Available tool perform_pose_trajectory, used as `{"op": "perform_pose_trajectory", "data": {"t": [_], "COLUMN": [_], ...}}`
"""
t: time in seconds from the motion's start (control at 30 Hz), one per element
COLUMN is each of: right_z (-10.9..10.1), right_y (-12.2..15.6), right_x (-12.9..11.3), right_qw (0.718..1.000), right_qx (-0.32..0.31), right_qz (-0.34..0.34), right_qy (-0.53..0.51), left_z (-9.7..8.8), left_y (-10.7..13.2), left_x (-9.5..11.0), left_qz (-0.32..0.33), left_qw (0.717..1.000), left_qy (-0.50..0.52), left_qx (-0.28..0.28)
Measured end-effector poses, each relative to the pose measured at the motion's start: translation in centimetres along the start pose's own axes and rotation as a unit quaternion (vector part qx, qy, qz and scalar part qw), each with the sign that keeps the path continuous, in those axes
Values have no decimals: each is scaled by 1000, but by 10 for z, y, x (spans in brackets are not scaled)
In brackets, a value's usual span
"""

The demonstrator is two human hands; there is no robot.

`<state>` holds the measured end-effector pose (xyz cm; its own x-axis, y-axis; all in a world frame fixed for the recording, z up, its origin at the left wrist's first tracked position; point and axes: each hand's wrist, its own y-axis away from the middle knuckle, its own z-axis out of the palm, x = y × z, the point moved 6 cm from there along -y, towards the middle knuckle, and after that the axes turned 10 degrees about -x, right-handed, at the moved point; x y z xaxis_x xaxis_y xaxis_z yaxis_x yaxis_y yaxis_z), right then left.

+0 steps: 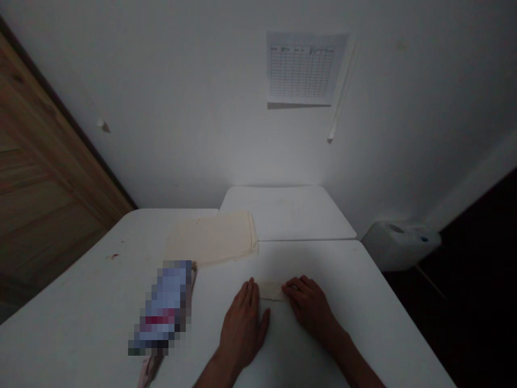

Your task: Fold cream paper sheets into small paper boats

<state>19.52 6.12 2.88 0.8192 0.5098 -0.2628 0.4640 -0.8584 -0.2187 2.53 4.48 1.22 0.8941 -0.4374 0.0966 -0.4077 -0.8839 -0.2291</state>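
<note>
A small pale strip (pixel 271 291), thin and folded like a sheet of pastry or paper, lies flat on the white table. My left hand (pixel 244 318) rests flat at its left end, fingers stretched out and thumb apart, with the fingertips touching the edge. At the other end, my right hand (pixel 309 302) has its fingers curled and pinched on the strip's right edge. Farther back on the left is a stack of thin pale sheets (pixel 212 234), uneven at its right side. The strip's ends are partly hidden by my fingers.
Left of my hands lies a pixelated blue packet (pixel 167 302). The white tabletop (pixel 323 264) meets a second white surface (pixel 286 210) by the wall. A printed chart (pixel 302 67) hangs above. A white plastic container (pixel 402 245) stands beyond the table's right edge; a wooden door (pixel 48 140) is left.
</note>
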Motion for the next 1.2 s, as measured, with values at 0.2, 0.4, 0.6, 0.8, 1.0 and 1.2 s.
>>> {"op": "perform_pose_trajectory", "data": {"t": [0.2, 0.4, 0.6, 0.8, 1.0, 1.2], "right_z": [2, 3, 4, 6, 7, 7], "right_y": [-1, 0, 3, 4, 5, 2], "right_x": [-1, -2, -3, 0, 2, 4], "right_qw": [1000, 1000, 999, 999, 999, 1000], "right_qx": [-9, -8, -10, -17, -9, 7], "right_qz": [-1, 3, 24, 43, 39, 27], "right_qy": [-3, 24, 43, 28, 7, 9], "left_z": [-6, -2, -5, -14, -17, -21], "left_y": [-5, -7, 3, 20, 37, 20], "left_x": [16, 19, 5, -11, -23, -9], "left_qz": [125, 131, 66, 45, 36, 89], "left_qw": [991, 988, 997, 999, 998, 996], "left_qy": [8, 20, 9, -17, -44, 17], "left_qx": [-45, -74, -41, -22, -6, 6]}}
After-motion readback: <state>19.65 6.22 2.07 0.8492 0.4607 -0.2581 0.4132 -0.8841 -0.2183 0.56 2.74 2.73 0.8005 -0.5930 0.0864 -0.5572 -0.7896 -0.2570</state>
